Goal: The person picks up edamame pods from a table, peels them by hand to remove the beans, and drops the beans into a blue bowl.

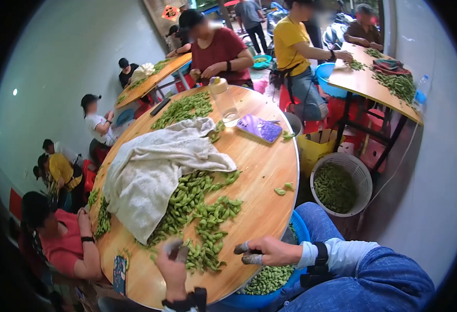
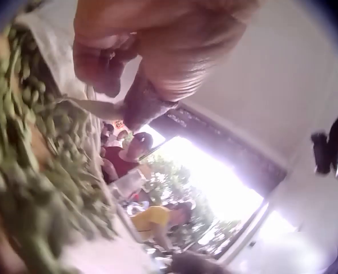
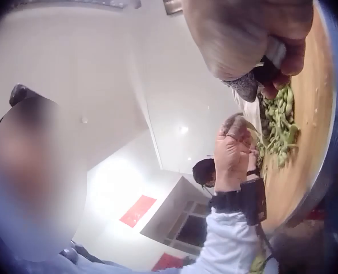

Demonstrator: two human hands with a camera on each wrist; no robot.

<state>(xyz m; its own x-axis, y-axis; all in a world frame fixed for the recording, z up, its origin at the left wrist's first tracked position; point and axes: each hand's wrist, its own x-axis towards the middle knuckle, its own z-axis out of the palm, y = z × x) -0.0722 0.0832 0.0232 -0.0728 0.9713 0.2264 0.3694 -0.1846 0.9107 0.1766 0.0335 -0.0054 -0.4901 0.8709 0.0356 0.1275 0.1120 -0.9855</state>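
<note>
Head camera looks down across the table (image 1: 262, 177); both wrist cameras, closer in, share its green pods (image 1: 188, 200).

Interior of a room, head view. A plain pale wall (image 1: 83, 57) rises at 10 o'clock; a second pale wall (image 1: 447, 156) stands at 3 o'clock. At 12 o'clock, a wide opening (image 2: 214, 182) admits bright daylight, with parked scooters (image 1: 336, 32) outside. A red diamond-shaped paper (image 1: 170, 12) marks 11 o'clock. A round wood-topped table (image 1: 265, 171) occupies the centre; rectangular tables lie at 11 o'clock (image 1: 158, 78) and 2 o'clock (image 1: 353, 79), the latter with black legs and red stools (image 1: 372, 152) beneath. Right wrist view: a red paper panel (image 3: 137, 210) hangs at 7 o'clock.
</note>
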